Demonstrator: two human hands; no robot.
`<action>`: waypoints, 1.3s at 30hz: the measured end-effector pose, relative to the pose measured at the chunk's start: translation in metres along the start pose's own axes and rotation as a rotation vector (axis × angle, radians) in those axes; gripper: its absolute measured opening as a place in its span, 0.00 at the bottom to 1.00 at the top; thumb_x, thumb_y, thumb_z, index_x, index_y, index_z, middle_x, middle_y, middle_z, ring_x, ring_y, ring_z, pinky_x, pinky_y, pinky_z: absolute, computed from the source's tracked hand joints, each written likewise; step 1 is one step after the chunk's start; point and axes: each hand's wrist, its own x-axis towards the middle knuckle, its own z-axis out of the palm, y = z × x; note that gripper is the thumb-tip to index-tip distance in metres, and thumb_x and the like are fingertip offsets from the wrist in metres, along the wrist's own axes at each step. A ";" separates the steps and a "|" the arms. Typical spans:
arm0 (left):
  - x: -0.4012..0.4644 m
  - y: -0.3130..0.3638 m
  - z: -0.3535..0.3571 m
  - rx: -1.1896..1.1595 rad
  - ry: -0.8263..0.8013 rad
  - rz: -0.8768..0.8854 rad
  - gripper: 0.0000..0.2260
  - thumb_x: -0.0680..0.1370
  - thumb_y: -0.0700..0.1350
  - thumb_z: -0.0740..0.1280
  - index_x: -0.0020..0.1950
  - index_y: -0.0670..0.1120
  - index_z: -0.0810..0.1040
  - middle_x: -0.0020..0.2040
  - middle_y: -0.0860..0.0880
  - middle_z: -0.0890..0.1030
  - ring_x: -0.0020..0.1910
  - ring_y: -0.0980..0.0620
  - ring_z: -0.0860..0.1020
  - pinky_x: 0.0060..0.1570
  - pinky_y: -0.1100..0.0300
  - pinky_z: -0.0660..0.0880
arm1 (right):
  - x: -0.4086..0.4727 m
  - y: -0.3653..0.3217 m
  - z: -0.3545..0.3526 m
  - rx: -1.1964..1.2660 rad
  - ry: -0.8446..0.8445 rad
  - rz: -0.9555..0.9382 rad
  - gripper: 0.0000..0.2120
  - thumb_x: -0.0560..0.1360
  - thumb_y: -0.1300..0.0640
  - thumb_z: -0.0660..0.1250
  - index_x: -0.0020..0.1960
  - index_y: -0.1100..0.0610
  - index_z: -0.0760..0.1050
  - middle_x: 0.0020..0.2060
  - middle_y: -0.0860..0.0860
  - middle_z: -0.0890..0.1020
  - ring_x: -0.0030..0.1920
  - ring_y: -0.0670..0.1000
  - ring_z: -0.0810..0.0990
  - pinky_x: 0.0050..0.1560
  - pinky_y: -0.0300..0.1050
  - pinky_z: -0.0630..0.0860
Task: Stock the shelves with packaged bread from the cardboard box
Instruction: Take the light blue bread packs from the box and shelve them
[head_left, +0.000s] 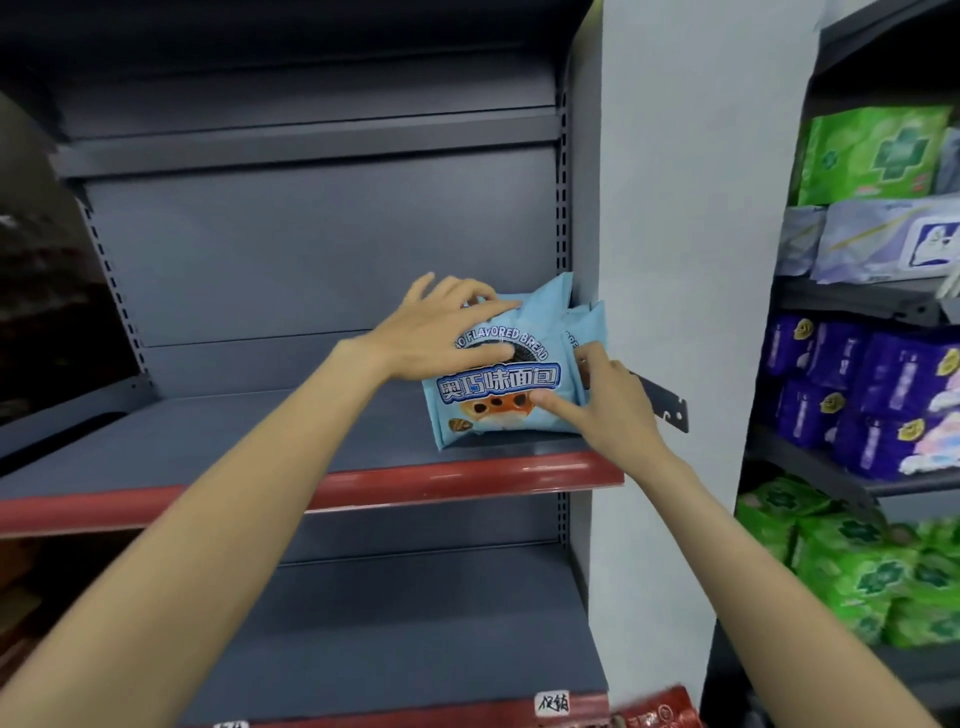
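Note:
A light-blue packaged bread (498, 415) stands upright at the right end of the grey shelf (234, 441), just behind its red front strip. A second, similar blue pack (589, 322) stands right behind it against the shelf's right upright. My left hand (441, 332) holds the front pack at its upper left, fingers over the top edge and thumb across the face. My right hand (608, 400) pinches the same pack's right side, with the thumb on the printed front and the fingers curled behind its edge. The cardboard box is out of view.
The shelf left of the packs is bare, as is the lower shelf (415, 623). A red packet (660, 709) shows at the bottom edge. A white pillar (675, 260) and a metal bracket (667, 402) lie to the right, then shelves of green packs (872, 150) and purple packs (852, 395).

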 end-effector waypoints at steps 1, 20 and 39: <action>0.000 0.002 0.006 0.017 0.073 -0.010 0.33 0.73 0.70 0.46 0.75 0.59 0.59 0.66 0.53 0.67 0.65 0.53 0.63 0.73 0.47 0.48 | 0.001 0.000 0.002 -0.050 0.005 0.005 0.31 0.67 0.32 0.65 0.56 0.56 0.68 0.48 0.53 0.80 0.47 0.56 0.77 0.49 0.56 0.75; 0.006 0.024 0.033 -0.010 0.269 -0.096 0.31 0.75 0.70 0.47 0.71 0.55 0.68 0.57 0.51 0.79 0.59 0.51 0.74 0.66 0.54 0.58 | -0.018 0.008 -0.005 0.046 -0.074 0.116 0.30 0.67 0.33 0.62 0.60 0.52 0.72 0.44 0.49 0.82 0.40 0.49 0.80 0.43 0.46 0.78; -0.076 0.044 0.032 -0.294 0.867 -0.156 0.13 0.79 0.49 0.59 0.56 0.47 0.80 0.49 0.55 0.82 0.52 0.55 0.75 0.61 0.55 0.67 | -0.058 -0.041 -0.004 0.069 0.378 -0.296 0.21 0.77 0.48 0.62 0.66 0.56 0.70 0.62 0.54 0.74 0.62 0.52 0.70 0.64 0.46 0.67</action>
